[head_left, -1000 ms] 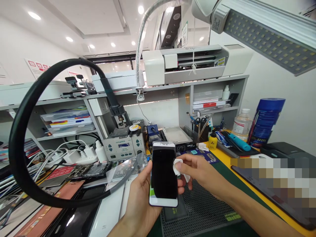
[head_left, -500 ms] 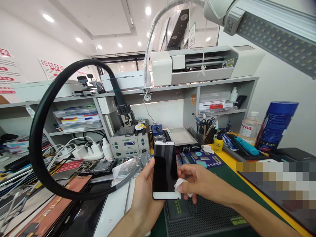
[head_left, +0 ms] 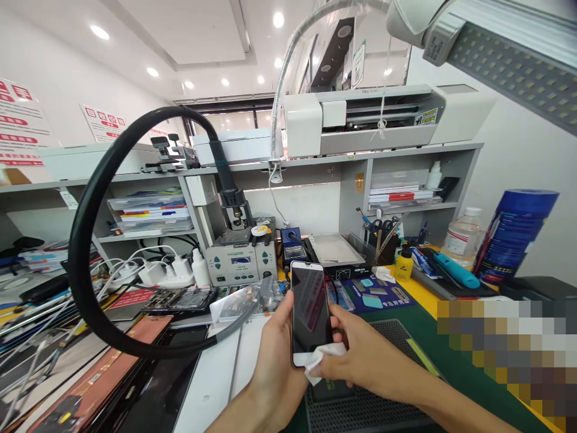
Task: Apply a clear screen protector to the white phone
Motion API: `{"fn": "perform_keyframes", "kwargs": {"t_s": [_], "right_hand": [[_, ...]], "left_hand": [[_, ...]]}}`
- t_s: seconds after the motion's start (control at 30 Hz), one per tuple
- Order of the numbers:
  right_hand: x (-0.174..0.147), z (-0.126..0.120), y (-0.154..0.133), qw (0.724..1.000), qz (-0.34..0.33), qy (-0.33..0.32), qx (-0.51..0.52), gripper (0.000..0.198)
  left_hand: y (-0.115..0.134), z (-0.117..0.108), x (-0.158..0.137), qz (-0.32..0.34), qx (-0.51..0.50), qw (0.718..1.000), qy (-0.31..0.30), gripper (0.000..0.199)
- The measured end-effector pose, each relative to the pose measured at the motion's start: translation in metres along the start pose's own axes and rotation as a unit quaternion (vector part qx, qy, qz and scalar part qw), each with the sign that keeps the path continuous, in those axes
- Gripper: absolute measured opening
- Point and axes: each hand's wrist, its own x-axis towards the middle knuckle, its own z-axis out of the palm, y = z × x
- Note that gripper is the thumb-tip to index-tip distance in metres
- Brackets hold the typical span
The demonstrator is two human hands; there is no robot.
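Note:
A white-framed smartphone [head_left: 310, 310] with a dark screen stands tilted up in my left hand [head_left: 274, 355], whose fingers wrap round its left side and back. Reflections show on the glass. My right hand [head_left: 360, 349] pinches a crumpled white tissue [head_left: 322, 361] against the phone's lower right corner, covering part of the white bottom border. Other fingers of that hand are at the phone's right edge. Below the hands lies a dark perforated mat [head_left: 374, 403] on the green work surface.
A thick black hose [head_left: 79, 252] loops at left, its grey end reaching close to my left hand. Behind stand a grey rework station [head_left: 241, 264] and a flat-topped heating plate [head_left: 336, 249]. At right are a yellow bottle [head_left: 404, 264] and a clear bottle [head_left: 463, 237]. Large panels [head_left: 211, 379] lie at left.
The tissue has moved from beside the phone's right edge onto its lower right corner. The phone has turned slightly, and reflections now cross its screen. The whole view has shifted a little.

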Motion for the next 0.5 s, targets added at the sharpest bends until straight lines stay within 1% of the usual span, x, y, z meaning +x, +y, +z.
{"fn": "perform_keyframes", "kwargs": {"t_s": [0.13, 0.23, 0.3, 0.4, 0.5], "right_hand": [[-0.001, 0.009, 0.002, 0.999, -0.025, 0.001, 0.045, 0.061], [0.001, 0.013, 0.005, 0.994, -0.050, -0.015, 0.094, 0.075], [0.002, 0.015, 0.007, 0.992, -0.061, -0.018, 0.107, 0.080], [0.002, 0.016, 0.010, 0.993, -0.074, 0.003, 0.090, 0.079], [0.001, 0.016, 0.009, 0.992, -0.085, 0.003, 0.089, 0.075]], "left_hand": [[-0.002, -0.001, -0.004, -0.006, 0.003, 1.000, -0.010, 0.047], [-0.002, -0.002, -0.006, 0.010, 0.007, 1.000, -0.021, 0.048], [-0.003, -0.002, -0.007, 0.023, 0.011, 0.999, -0.021, 0.051], [-0.005, -0.001, -0.008, 0.045, 0.019, 0.998, -0.027, 0.057], [-0.007, -0.003, -0.009, 0.054, 0.026, 0.998, -0.027, 0.057]]}}
